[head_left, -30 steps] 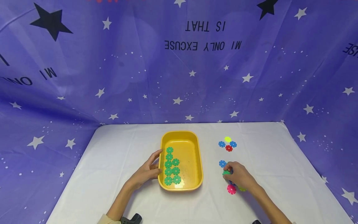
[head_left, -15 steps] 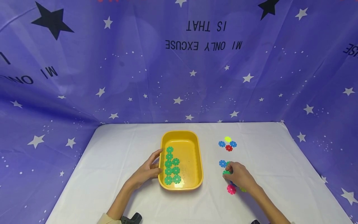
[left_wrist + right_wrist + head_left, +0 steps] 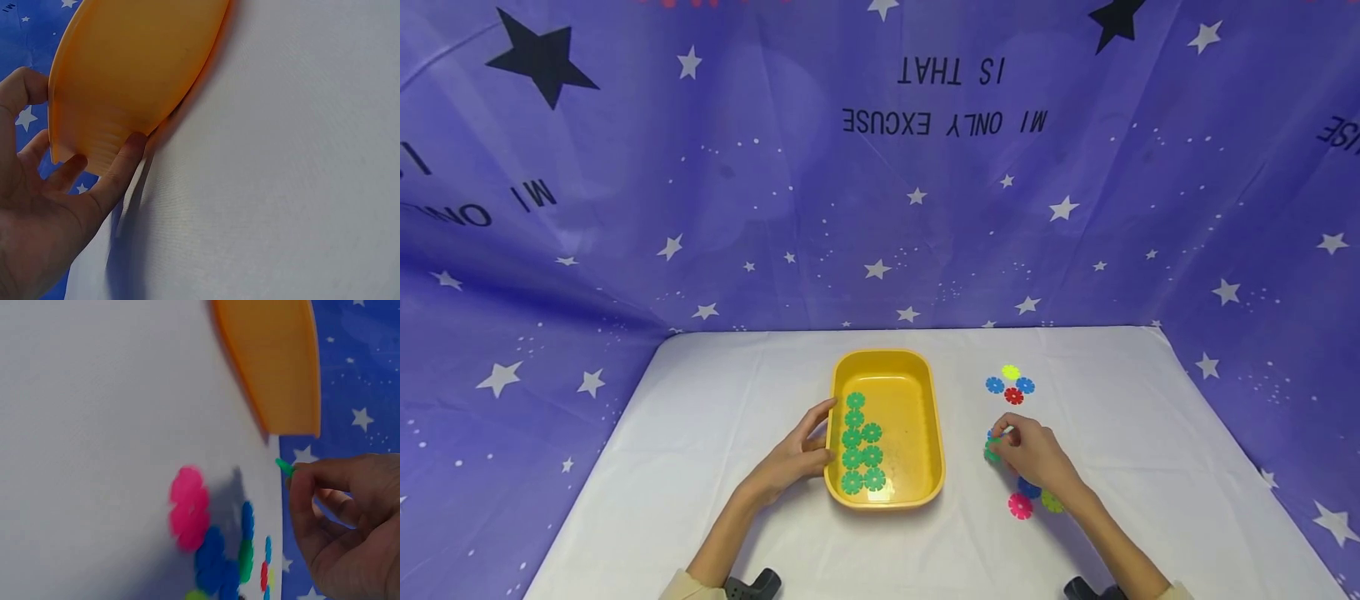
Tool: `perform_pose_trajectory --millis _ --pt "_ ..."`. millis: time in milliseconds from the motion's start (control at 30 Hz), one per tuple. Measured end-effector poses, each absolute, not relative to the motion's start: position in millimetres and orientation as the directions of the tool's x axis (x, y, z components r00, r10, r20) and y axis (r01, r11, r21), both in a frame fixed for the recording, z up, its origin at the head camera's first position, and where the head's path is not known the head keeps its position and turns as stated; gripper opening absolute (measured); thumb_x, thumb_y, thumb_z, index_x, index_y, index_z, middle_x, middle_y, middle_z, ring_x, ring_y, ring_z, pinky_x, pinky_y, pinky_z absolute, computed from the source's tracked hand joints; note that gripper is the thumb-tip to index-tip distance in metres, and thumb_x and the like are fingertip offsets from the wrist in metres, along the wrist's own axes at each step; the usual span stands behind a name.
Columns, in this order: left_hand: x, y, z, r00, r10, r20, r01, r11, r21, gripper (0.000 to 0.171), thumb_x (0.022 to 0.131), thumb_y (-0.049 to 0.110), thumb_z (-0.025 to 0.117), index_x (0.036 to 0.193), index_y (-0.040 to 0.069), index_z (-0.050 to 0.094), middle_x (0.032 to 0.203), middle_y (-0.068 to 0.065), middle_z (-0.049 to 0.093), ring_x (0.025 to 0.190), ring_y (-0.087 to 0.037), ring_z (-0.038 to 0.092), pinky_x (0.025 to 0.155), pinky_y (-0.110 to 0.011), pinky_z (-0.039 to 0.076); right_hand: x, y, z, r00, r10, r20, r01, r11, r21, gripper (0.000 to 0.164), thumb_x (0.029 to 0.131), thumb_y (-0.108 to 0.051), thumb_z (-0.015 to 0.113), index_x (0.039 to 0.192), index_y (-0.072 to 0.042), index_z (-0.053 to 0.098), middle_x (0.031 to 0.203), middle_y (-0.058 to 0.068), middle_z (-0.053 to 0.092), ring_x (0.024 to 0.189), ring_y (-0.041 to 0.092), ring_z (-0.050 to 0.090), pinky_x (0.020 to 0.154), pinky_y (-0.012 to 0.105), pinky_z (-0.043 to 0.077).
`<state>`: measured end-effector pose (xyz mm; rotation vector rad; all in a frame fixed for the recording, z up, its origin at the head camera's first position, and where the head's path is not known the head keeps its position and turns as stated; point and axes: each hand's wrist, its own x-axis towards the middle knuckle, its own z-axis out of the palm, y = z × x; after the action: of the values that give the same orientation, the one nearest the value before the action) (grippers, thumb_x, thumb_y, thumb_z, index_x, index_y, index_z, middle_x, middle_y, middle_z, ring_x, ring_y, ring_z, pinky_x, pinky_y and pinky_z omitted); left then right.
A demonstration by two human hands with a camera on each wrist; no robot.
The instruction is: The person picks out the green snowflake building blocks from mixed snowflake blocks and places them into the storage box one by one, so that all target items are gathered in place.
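Note:
My right hand (image 3: 1037, 454) pinches a green snowflake disc (image 3: 992, 451) between thumb and index finger, over the right part of the table. The right wrist view shows that disc (image 3: 284, 466) edge-on and raised off the cloth. Just behind it a blue snowflake disc (image 3: 993, 434) is partly covered by my fingers. My left hand (image 3: 786, 467) rests its spread fingers and thumb against the left side of a yellow tray (image 3: 917, 417). In the left wrist view the fingertips touch the tray's outer wall (image 3: 137, 69). Several green snowflake discs (image 3: 852, 457) lie along the tray's left side.
Near my right wrist lie a pink disc (image 3: 1020, 506), a dark blue disc (image 3: 1028, 489) and a yellow-green disc (image 3: 1052, 500). Farther back sit a yellow disc (image 3: 1011, 372), a red disc (image 3: 1014, 396) and two blue ones. A purple star-printed cloth (image 3: 880, 208) surrounds the white table (image 3: 737, 367).
My right hand has lifted a green disc from the nearer group and shifted slightly left and back, uncovering the dark blue and yellow-green discs. The left hand and tray stay put.

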<state>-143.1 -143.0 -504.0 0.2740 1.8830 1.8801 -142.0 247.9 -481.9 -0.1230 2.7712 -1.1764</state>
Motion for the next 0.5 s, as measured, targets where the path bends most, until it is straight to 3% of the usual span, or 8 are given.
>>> perform_pose_trajectory --millis 300,500 --pt "-143 -142 -505 -0.877 0.442 -0.187 -0.182 0.053 0.982 0.087 0.086 0.008 0.062 0.160 0.021 0.018 0.166 -0.015 0.002 0.136 -0.044 0.039 0.092 -0.044 0.054 -160 200 -459 -0.972 -0.235 -0.017 -0.056 0.300 -0.952 0.021 0.093 -0.004 0.067 0.113 0.005 0.068 0.084 0.019 0.067 0.066 0.022 0.062 0.065 0.030 0.059" --pt "-142 -141 -504 -0.880 0.437 -0.186 -0.181 0.055 0.982 0.087 0.085 0.009 0.062 0.160 0.021 0.019 0.166 -0.016 0.002 0.137 -0.044 0.038 0.092 -0.044 0.054 -164 158 -442 -0.945 -0.327 -0.004 -0.079 0.238 -0.968 0.023 0.094 0.003 0.061 0.116 0.009 0.066 0.084 0.021 0.066 0.070 0.029 0.063 0.070 0.040 0.061"
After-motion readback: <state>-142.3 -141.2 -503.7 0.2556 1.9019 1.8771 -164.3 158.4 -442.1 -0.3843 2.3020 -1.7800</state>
